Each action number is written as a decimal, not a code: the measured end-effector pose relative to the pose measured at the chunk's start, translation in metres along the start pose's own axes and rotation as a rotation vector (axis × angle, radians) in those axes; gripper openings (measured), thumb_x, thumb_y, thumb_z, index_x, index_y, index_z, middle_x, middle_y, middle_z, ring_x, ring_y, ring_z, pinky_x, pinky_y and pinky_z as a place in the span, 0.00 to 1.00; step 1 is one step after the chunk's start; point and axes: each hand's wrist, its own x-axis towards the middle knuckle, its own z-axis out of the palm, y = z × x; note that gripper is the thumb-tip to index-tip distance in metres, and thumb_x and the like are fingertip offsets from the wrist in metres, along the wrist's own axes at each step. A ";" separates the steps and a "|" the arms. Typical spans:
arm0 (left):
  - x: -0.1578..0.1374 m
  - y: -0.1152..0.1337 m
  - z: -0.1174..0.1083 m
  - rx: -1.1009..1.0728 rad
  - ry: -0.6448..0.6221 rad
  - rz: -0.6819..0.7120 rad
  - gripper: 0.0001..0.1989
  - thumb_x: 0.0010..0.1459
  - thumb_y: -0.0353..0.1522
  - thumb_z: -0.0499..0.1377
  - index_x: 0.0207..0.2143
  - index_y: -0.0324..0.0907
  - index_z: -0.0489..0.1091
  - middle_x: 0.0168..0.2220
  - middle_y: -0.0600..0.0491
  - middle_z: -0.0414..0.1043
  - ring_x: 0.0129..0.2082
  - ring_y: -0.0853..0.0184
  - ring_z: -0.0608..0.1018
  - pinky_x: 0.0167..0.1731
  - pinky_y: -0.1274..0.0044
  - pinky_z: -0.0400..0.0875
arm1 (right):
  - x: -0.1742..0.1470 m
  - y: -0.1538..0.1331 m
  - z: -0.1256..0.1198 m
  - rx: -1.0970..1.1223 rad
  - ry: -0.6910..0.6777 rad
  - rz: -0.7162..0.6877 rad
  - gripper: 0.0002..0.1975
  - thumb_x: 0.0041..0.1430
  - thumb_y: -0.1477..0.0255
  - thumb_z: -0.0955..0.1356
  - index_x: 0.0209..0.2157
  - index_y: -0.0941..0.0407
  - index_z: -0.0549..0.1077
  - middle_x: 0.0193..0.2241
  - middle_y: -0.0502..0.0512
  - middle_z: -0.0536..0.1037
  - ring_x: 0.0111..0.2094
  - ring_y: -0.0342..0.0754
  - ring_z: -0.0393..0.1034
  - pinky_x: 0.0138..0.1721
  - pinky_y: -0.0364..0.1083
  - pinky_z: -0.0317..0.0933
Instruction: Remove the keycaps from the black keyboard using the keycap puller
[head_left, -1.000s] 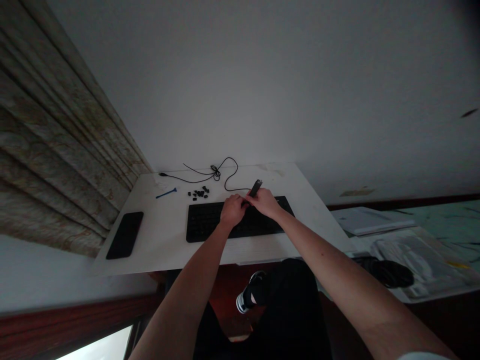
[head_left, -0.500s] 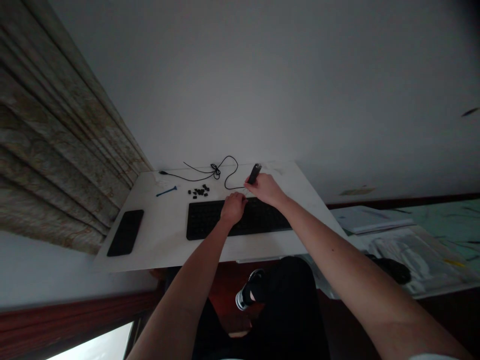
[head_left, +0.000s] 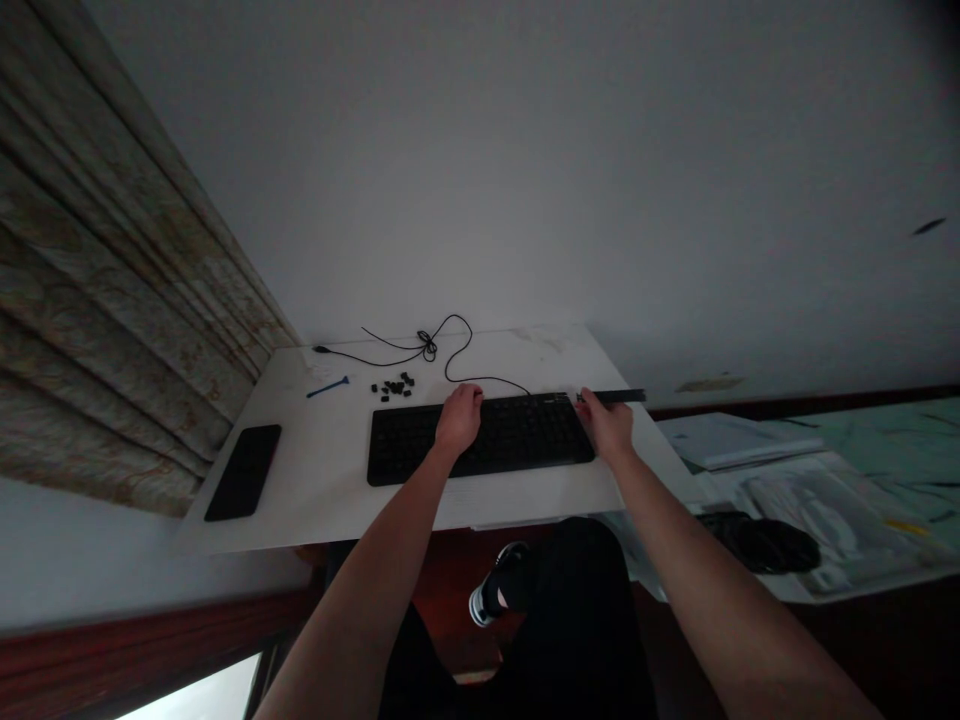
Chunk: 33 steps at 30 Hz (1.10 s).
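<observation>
A black keyboard [head_left: 517, 440] lies flat on the white table, its cable leaving from the top edge. Over its upper middle is my left hand [head_left: 459, 416], fingers curled into a pinch; whatever they hold is too small to make out. My right hand [head_left: 606, 424] is at the keyboard's upper right corner, closed around a slim black-handled tool [head_left: 628, 396]. The tool lies nearly level, its handle pointing right, and its working end is too small to identify. Several loose black keycaps [head_left: 396, 387] are scattered behind the keyboard, left of my left hand.
A black cable [head_left: 426, 346] with a tied bundle runs along the back of the table [head_left: 322, 450]. Nearby lies a thin blue tool [head_left: 328, 387]. A black phone [head_left: 244, 472] rests at the left edge. Papers [head_left: 739, 440] and a dark bundle [head_left: 772, 545] sit on a surface at right.
My right hand has moved right from the keyboard's upper middle to its right corner, and the tool has tipped from upright to nearly level. My left hand stays near the same spot.
</observation>
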 end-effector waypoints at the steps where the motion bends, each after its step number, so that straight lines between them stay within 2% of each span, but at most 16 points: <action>1: 0.000 -0.001 0.001 -0.032 0.012 -0.004 0.10 0.69 0.30 0.51 0.46 0.42 0.70 0.46 0.46 0.74 0.47 0.62 0.76 0.51 0.70 0.69 | -0.002 0.004 -0.001 -0.034 0.008 -0.013 0.22 0.48 0.54 0.73 0.28 0.61 0.78 0.22 0.59 0.80 0.25 0.54 0.76 0.28 0.48 0.68; 5: 0.002 -0.001 -0.002 -0.189 0.053 -0.050 0.09 0.69 0.31 0.51 0.44 0.42 0.71 0.44 0.48 0.75 0.45 0.64 0.77 0.50 0.71 0.71 | -0.004 0.007 -0.001 -0.171 0.029 -0.079 0.22 0.50 0.53 0.72 0.27 0.60 0.78 0.22 0.61 0.80 0.29 0.57 0.78 0.33 0.50 0.68; 9: 0.010 -0.010 -0.023 -0.239 0.027 -0.074 0.10 0.68 0.32 0.52 0.45 0.41 0.72 0.43 0.49 0.77 0.43 0.66 0.77 0.48 0.73 0.71 | -0.004 0.003 -0.002 -0.195 -0.013 -0.076 0.21 0.51 0.53 0.71 0.25 0.59 0.78 0.22 0.60 0.80 0.29 0.58 0.77 0.34 0.50 0.67; 11: 0.015 -0.022 -0.039 -0.157 -0.024 -0.024 0.10 0.67 0.32 0.54 0.45 0.41 0.73 0.43 0.49 0.77 0.43 0.65 0.77 0.48 0.73 0.71 | -0.005 0.001 -0.002 -0.199 -0.019 -0.062 0.21 0.52 0.53 0.71 0.24 0.58 0.77 0.22 0.60 0.80 0.28 0.57 0.77 0.33 0.50 0.67; 14: 0.020 -0.045 -0.064 0.084 -0.076 0.006 0.10 0.66 0.32 0.55 0.43 0.40 0.75 0.44 0.47 0.77 0.45 0.62 0.77 0.50 0.71 0.70 | -0.007 -0.001 -0.002 -0.204 -0.014 -0.051 0.21 0.51 0.53 0.71 0.22 0.58 0.76 0.22 0.60 0.80 0.28 0.57 0.77 0.34 0.50 0.66; 17: 0.021 -0.065 -0.084 0.321 -0.126 -0.041 0.10 0.66 0.31 0.55 0.42 0.39 0.76 0.44 0.45 0.76 0.46 0.60 0.77 0.50 0.70 0.70 | -0.007 -0.001 -0.002 -0.212 -0.016 -0.054 0.20 0.52 0.53 0.71 0.22 0.57 0.76 0.22 0.60 0.80 0.28 0.58 0.77 0.34 0.50 0.66; 20: 0.022 -0.077 -0.093 0.435 -0.152 -0.088 0.11 0.66 0.32 0.55 0.42 0.39 0.77 0.45 0.45 0.76 0.48 0.58 0.77 0.50 0.70 0.70 | -0.006 0.001 -0.001 -0.211 -0.014 -0.056 0.21 0.51 0.53 0.71 0.22 0.58 0.76 0.22 0.61 0.80 0.29 0.58 0.77 0.34 0.51 0.66; 23: 0.023 -0.078 -0.093 0.412 -0.113 -0.111 0.12 0.65 0.32 0.56 0.46 0.40 0.76 0.45 0.45 0.77 0.48 0.58 0.77 0.51 0.70 0.70 | -0.005 0.003 -0.001 -0.203 -0.011 -0.063 0.21 0.51 0.52 0.71 0.23 0.58 0.77 0.24 0.61 0.81 0.30 0.58 0.78 0.33 0.50 0.66; 26: 0.023 -0.069 -0.085 0.323 -0.034 -0.105 0.13 0.64 0.31 0.57 0.49 0.40 0.75 0.47 0.45 0.77 0.48 0.60 0.78 0.52 0.70 0.70 | -0.006 0.003 -0.002 -0.181 -0.022 -0.061 0.21 0.50 0.52 0.71 0.24 0.58 0.77 0.23 0.61 0.81 0.30 0.58 0.78 0.33 0.50 0.67; 29: 0.021 -0.047 -0.069 0.243 0.002 -0.035 0.13 0.64 0.28 0.55 0.49 0.41 0.75 0.49 0.46 0.76 0.48 0.61 0.78 0.53 0.70 0.71 | -0.008 -0.001 -0.002 -0.178 -0.023 -0.074 0.21 0.51 0.53 0.71 0.23 0.58 0.77 0.23 0.61 0.80 0.29 0.58 0.78 0.34 0.50 0.67; 33: 0.015 -0.005 -0.036 0.147 -0.048 0.093 0.15 0.64 0.25 0.53 0.49 0.43 0.74 0.46 0.48 0.76 0.46 0.63 0.78 0.52 0.71 0.71 | -0.009 -0.004 -0.002 -0.180 -0.013 -0.085 0.20 0.51 0.53 0.71 0.23 0.58 0.77 0.23 0.62 0.81 0.30 0.59 0.78 0.35 0.51 0.67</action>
